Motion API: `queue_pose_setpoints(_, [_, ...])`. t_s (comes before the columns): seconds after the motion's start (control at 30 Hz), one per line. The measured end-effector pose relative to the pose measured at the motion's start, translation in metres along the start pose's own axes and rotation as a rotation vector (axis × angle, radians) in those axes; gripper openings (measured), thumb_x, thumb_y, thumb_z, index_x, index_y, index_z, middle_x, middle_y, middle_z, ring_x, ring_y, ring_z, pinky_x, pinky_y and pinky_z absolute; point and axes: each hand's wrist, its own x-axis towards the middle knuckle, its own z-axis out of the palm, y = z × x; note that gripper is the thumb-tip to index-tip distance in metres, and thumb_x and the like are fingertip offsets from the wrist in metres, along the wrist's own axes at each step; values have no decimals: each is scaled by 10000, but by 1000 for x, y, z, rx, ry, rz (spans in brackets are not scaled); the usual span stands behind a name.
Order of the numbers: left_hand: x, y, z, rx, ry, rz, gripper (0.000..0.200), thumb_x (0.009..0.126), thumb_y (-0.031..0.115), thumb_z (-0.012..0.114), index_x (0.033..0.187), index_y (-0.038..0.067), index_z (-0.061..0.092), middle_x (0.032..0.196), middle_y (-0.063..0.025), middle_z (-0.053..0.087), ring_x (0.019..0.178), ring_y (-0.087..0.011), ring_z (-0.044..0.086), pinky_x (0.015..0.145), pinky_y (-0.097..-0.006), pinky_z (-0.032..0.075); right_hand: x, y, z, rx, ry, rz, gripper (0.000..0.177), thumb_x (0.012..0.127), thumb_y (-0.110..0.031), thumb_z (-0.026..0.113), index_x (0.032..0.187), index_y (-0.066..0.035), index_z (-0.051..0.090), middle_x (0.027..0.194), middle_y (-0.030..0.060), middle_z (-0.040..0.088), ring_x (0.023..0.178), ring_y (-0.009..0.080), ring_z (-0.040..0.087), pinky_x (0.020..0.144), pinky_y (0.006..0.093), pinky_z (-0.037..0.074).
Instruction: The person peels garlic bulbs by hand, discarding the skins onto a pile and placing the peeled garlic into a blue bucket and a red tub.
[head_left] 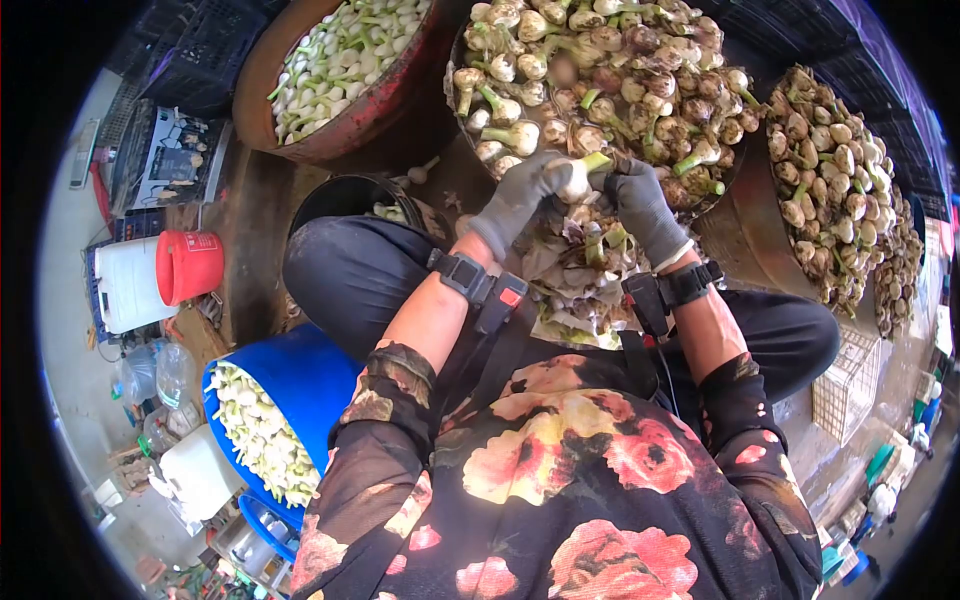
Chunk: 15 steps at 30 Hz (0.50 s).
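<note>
A whitish garlic bulb [575, 184] with a cut green stem is held up over my lap, at the near rim of a wide tub. My left hand [520, 200], in a grey glove, is closed around the bulb's left side. Also gloved, my right hand [648, 208] has its fingers bent in at the stem side; its fingertips are partly hidden, with a dark scrap beside them. Below both hands lies a heap of stripped garlic skins and leaves [575, 268]. Just beyond them, the tub holds many dirty, unpeeled garlic bulbs [640, 80].
A rusty red drum [372, 118] of clean bulbs stands at upper left, a black bucket [335, 198] by my left knee. At lower left is a blue barrel [290, 365] of peeled garlic. More unpeeled garlic [835, 180] and a white crate [845, 385] are at right.
</note>
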Motion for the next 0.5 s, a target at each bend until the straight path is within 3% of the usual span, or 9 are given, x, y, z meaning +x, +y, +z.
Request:
queue_pose_setpoints(0.03, [5, -8, -5, -127, -28, 152, 384, 811, 346, 555, 1043, 40, 537, 949, -24, 569, 786, -115, 525, 733, -248, 423, -4, -4, 9, -15, 49, -40, 64, 775, -69, 585, 777, -9, 564, 596, 18, 541, 464, 89, 491, 416, 201, 384])
queue_pose_setpoints(0.1, [4, -14, -8, -324, 7, 93, 386, 835, 372, 514, 1040, 46, 541, 946, -22, 563, 792, -111, 514, 748, -248, 410, -6, -3, 13, -71, 76, -80, 61, 781, -78, 586, 762, -26, 562, 592, 6, 532, 472, 85, 486, 424, 201, 384])
queue_pose_setpoints(0.2, [-7, 51, 12, -517, 199, -543, 423, 852, 419, 466, 1047, 50, 541, 973, -34, 548, 902, -113, 495, 834, -263, 378, -7, -3, 14, -138, 41, -39, 89, 789, -104, 589, 762, -23, 563, 566, -4, 512, 467, 81, 470, 423, 206, 370])
queue_pose_setpoints(0.3, [-5, 52, 14, 220, 38, -62, 478, 856, 434, 448, 1093, 23, 507, 994, -39, 549, 948, -115, 494, 855, -254, 379, -13, -11, 21, -105, 68, 42, 120, 795, -128, 589, 758, -19, 553, 553, -6, 497, 455, 80, 456, 420, 209, 362])
queue_pose_setpoints(0.4, [-7, 45, 19, 200, 52, 9, 506, 865, 428, 434, 1132, -1, 470, 979, -38, 554, 934, -100, 494, 845, -236, 383, -11, -7, 18, -69, 80, 30, 150, 793, -146, 596, 743, -15, 543, 553, 3, 495, 439, 86, 445, 409, 216, 357])
queue_pose_setpoints(0.5, [-10, 42, 20, 162, 135, -72, 471, 873, 420, 418, 1100, 13, 495, 978, -42, 563, 896, -116, 521, 789, -244, 417, -10, -2, 16, -1, 61, 9, 160, 775, -151, 614, 758, -4, 555, 572, 20, 511, 439, 92, 445, 410, 230, 361])
